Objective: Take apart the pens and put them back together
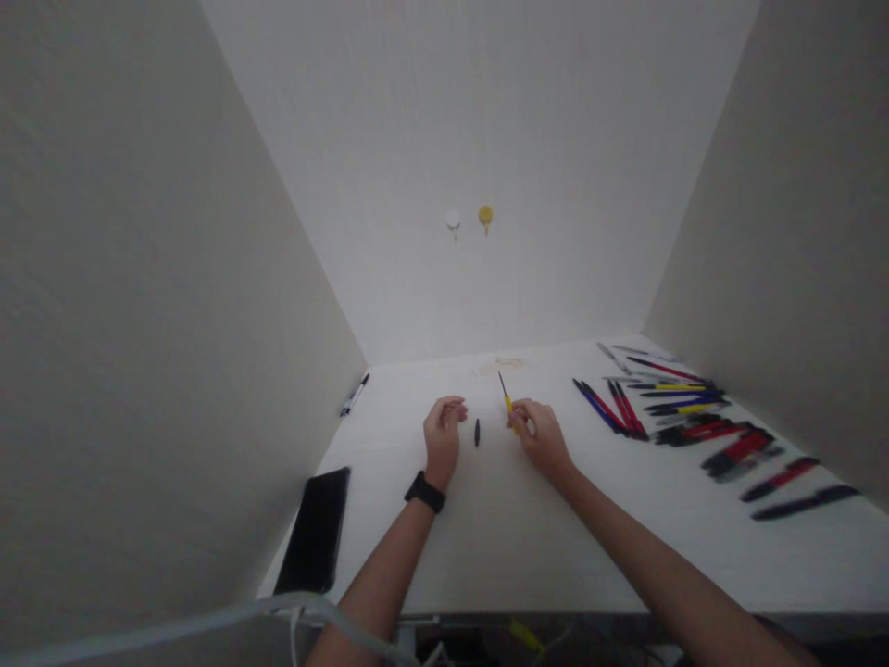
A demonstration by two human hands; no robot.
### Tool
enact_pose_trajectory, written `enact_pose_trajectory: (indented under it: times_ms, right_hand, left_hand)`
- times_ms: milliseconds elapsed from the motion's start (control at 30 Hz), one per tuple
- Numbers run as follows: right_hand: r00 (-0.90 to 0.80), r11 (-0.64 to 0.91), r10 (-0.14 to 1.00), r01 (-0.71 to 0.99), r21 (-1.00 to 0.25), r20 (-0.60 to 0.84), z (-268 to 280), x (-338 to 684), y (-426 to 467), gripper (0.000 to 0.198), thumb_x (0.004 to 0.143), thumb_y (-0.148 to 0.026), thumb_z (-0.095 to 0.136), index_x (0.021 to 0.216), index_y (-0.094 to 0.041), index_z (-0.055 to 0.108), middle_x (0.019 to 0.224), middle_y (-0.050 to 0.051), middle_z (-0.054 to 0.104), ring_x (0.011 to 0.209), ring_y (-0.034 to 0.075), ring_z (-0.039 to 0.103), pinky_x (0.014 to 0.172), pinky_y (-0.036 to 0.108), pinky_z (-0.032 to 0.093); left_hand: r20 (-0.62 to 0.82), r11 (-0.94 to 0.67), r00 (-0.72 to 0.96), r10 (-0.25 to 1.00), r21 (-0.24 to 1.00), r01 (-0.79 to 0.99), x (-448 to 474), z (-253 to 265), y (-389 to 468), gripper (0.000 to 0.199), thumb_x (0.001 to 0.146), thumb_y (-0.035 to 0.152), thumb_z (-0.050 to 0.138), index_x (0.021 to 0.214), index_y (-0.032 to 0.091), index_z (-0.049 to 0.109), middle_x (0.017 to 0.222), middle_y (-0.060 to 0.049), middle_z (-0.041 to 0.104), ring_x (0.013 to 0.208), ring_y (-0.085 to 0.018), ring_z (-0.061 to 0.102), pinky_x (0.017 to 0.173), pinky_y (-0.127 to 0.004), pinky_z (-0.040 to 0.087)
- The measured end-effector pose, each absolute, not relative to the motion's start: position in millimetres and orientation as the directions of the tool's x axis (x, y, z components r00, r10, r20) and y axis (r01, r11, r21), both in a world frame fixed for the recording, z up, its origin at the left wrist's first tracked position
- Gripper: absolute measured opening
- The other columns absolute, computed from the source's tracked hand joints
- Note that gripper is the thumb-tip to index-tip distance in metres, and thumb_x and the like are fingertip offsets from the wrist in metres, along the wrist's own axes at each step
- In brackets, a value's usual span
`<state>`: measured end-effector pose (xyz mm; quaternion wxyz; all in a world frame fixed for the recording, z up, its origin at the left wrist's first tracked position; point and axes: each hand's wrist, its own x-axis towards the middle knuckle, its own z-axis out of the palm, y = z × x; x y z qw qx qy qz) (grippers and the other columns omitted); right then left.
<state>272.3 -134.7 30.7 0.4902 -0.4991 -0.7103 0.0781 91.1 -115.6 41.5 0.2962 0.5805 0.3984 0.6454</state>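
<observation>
My right hand (pixel 543 439) pinches a slim yellow pen (pixel 508 404) between thumb and fingers. A thin dark end of the pen points up and away towards the back wall. A small black piece, perhaps a pen cap (pixel 477 433), lies on the white table between my hands. Left of that piece, my left hand (pixel 443 430) rests near the table top with fingers loosely bent and nothing visible in them. A black watch (pixel 425 492) is on my left wrist.
Several red, blue, yellow and black pens (pixel 629 408) lie in rows along the right side. At the left are a black phone (pixel 316 528) and a white-and-black pen (pixel 356 395). A white cable (pixel 229 611) crosses the front left. Walls enclose three sides; two hooks (pixel 485 215) hang behind.
</observation>
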Motion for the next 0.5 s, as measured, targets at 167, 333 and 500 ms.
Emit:
enact_pose_trajectory:
  times_ms: [167, 333, 500]
  right_hand:
    - [-0.025, 0.492, 0.783, 0.636, -0.594, 0.621, 31, 272, -135, 0.008, 0.090, -0.026, 0.047, 0.086, -0.021, 0.052, 0.072, 0.001, 0.065, 0.072, 0.018, 0.056, 0.076, 0.033, 0.035]
    - [-0.026, 0.493, 0.784, 0.634, -0.596, 0.621, 30, 272, -135, 0.008, 0.090, -0.025, 0.046, 0.086, -0.021, 0.052, 0.072, 0.001, 0.065, 0.073, 0.019, 0.056, 0.076, 0.033, 0.035]
    - [-0.024, 0.494, 0.783, 0.631, -0.598, 0.622, 29, 273, -135, 0.009, 0.090, -0.026, 0.046, 0.086, -0.021, 0.052, 0.072, 0.001, 0.065, 0.072, 0.018, 0.055, 0.076, 0.033, 0.035]
  left_hand:
    - [0.408, -0.436, -0.201, 0.891, 0.891, -0.123, 89, 37, -108, 0.024, 0.081, 0.030, 0.061, 0.098, 0.014, 0.058, 0.077, -0.002, 0.062, 0.066, -0.010, 0.058, 0.068, -0.025, 0.048]
    - [0.305, -0.336, -0.182, 0.935, 0.924, -0.180, 85, 30, -103, 0.038, 0.078, 0.033, 0.065, 0.111, 0.014, 0.061, 0.102, -0.009, 0.065, 0.080, -0.012, 0.063, 0.079, -0.029, 0.050]
    - [0.277, -0.315, -0.195, 0.941, 0.927, -0.202, 85, 28, -102, 0.049, 0.074, 0.034, 0.070, 0.119, 0.016, 0.060, 0.108, -0.011, 0.065, 0.087, -0.014, 0.063, 0.083, -0.030, 0.050]
